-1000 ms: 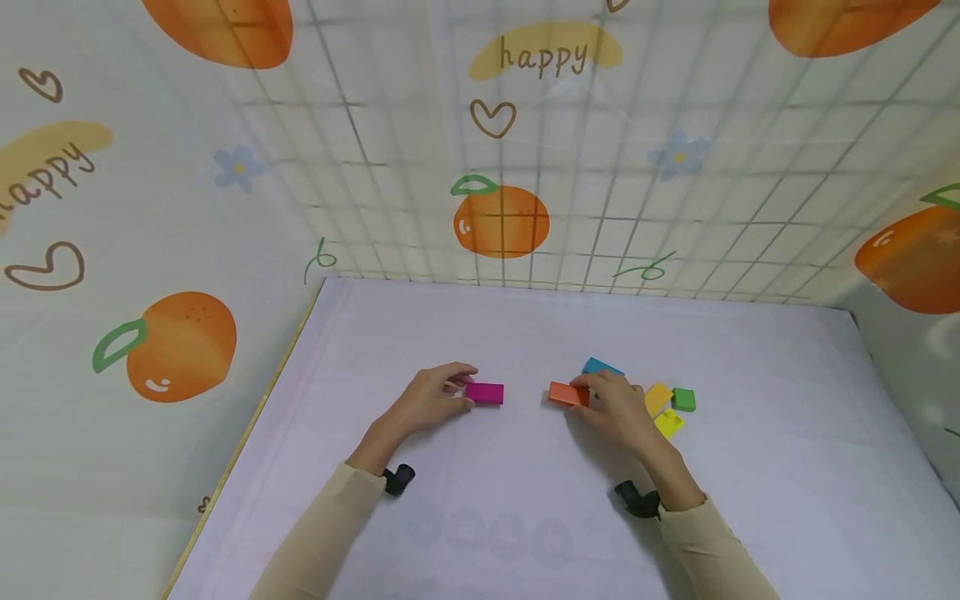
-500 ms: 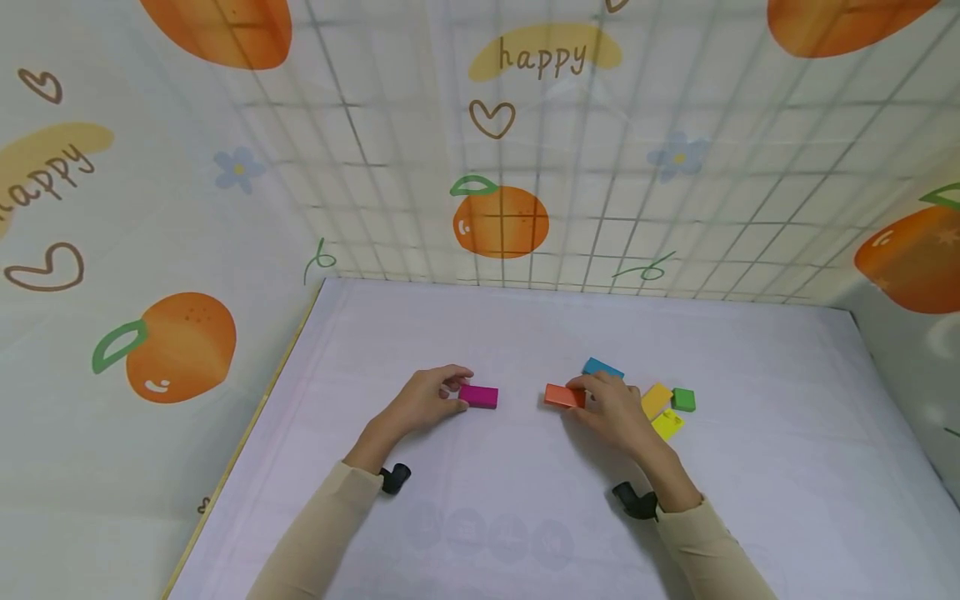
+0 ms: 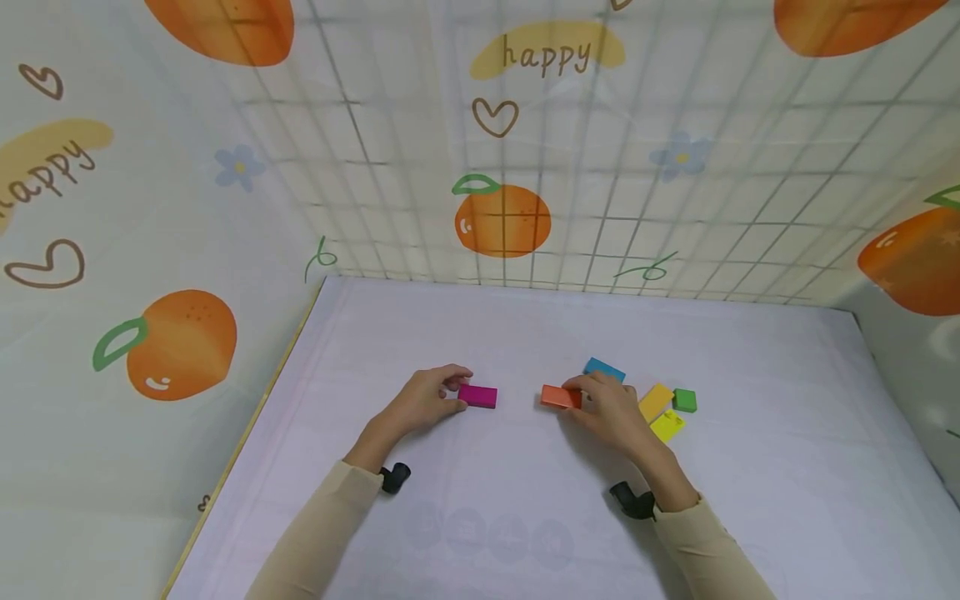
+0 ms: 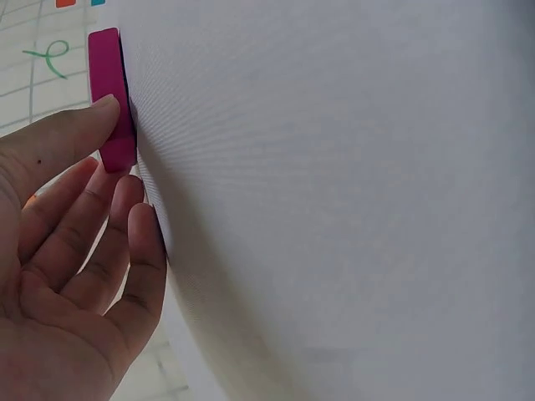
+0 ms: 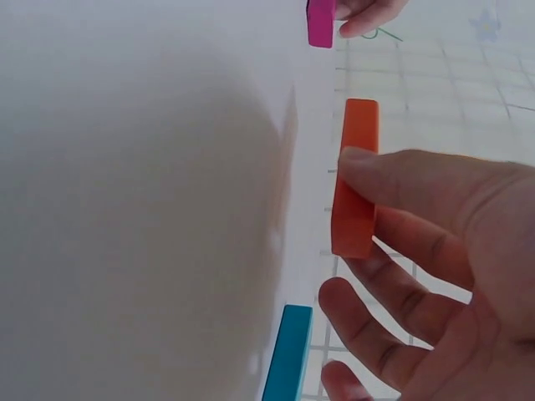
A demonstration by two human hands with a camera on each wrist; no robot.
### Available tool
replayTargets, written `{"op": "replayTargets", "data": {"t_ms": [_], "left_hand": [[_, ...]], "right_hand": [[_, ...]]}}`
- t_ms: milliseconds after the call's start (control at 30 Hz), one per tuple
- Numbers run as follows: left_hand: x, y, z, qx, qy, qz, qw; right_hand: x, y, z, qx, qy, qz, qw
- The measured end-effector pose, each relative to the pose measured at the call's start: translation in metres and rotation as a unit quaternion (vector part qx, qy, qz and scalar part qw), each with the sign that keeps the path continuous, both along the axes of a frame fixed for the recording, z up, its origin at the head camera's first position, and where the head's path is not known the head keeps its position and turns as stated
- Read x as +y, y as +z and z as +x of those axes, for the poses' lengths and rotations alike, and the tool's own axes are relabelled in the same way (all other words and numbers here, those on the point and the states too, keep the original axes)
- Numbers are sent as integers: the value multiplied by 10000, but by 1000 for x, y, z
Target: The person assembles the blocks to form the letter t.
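In the head view my left hand (image 3: 423,402) pinches the left end of a magenta block (image 3: 477,396) low at the tabletop. The left wrist view has my thumb on the near face of this magenta block (image 4: 109,75), which lies along the white surface. My right hand (image 3: 611,408) grips an orange block (image 3: 557,397) by its right end, to the right of the magenta one and apart from it. In the right wrist view the orange block (image 5: 359,125) is clear of the table surface, thumb across its side, other fingers behind.
Behind and beside the right hand lie a blue block (image 3: 604,369), an orange-yellow block (image 3: 656,402), a yellow block (image 3: 667,427) and a green block (image 3: 685,400). A patterned curtain (image 3: 375,217) stands behind the white table (image 3: 450,325).
The magenta block and left hand have shifted slightly left, mostly in the first half second. My right hand has carried the orange block a little to the left, narrowing the gap.
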State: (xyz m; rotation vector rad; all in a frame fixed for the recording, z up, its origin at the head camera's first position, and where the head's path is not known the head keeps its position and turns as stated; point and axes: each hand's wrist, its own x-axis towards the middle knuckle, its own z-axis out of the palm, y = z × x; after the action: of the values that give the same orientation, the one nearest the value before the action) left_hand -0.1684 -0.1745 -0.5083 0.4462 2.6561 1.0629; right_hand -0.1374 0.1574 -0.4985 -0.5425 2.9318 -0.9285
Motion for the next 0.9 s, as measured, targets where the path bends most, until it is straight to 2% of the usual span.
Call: {"op": "replayTargets", "data": {"t_ms": [500, 900], "left_hand": [[0, -2, -2, 51, -126, -60, 9999], [-1, -4, -2, 75, -159, -55, 9998]], "right_hand": [[-12, -1, -4, 110, 188, -102, 9997], [-22, 0, -8, 36, 369, -57, 9993]]}}
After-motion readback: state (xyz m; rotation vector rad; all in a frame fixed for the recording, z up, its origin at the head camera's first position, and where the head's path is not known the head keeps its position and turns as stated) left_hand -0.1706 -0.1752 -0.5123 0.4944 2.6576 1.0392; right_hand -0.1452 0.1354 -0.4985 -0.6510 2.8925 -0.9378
